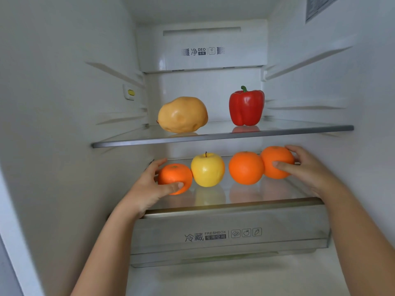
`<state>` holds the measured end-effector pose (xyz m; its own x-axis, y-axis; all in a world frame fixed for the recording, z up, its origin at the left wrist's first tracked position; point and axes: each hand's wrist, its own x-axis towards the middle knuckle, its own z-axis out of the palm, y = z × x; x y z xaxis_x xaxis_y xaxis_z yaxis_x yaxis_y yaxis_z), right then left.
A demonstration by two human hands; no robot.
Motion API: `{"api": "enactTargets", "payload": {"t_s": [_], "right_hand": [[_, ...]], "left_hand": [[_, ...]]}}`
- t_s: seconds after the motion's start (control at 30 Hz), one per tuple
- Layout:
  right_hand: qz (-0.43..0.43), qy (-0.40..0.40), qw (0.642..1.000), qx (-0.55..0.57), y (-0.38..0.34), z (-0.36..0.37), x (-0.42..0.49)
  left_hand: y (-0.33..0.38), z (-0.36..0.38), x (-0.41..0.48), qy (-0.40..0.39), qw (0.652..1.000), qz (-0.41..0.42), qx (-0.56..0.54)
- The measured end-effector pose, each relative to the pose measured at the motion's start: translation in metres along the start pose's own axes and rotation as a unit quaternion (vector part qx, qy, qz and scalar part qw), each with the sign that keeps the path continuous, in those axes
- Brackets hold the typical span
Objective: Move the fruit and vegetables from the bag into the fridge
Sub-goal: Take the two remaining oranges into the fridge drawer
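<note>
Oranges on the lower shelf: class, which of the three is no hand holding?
The middle orange, just right of the apple. The left hand grips the left orange; the right hand grips the right orange.

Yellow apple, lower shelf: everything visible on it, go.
The yellow apple is round, smooth and glossy, with a thin dark stem pointing up, so it stands upright. It sits on the lower glass shelf, which mirrors it, second from the left in a row of four fruits. The left orange touches its side; the middle orange stands just apart. Nothing else touches it.
</note>
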<state>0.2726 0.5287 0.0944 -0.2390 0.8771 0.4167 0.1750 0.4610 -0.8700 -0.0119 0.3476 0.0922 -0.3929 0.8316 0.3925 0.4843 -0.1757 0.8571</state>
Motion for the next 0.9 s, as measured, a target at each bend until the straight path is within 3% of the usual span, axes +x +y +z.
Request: {"api": "enactTargets", "payload": {"t_s": [0.1, 0.33, 0.53, 0.77, 0.9], "right_hand": [[0.004, 0.007, 1.0, -0.013, -0.002, 0.0, -0.003], [0.012, 0.054, 0.995, -0.081, -0.015, 0.001, -0.029], [-0.059, 0.099, 0.987, -0.112, -0.033, 0.019, -0.081], [-0.181, 0.124, 0.942, -0.254, -0.033, 0.042, -0.161], [-0.19, 0.108, 0.906, -0.362, -0.02, 0.049, -0.208]], "left_hand": [[-0.001, 0.0, -0.002, 0.023, 1.0, 0.002, 0.017], [-0.004, 0.004, -0.021, 0.103, 0.979, 0.023, 0.177], [0.003, 0.017, -0.066, 0.191, 0.939, 0.132, 0.254], [-0.001, 0.053, -0.125, 0.138, 0.917, 0.22, 0.303], [-0.013, 0.08, -0.156, 0.104, 0.916, 0.253, 0.294]]}}
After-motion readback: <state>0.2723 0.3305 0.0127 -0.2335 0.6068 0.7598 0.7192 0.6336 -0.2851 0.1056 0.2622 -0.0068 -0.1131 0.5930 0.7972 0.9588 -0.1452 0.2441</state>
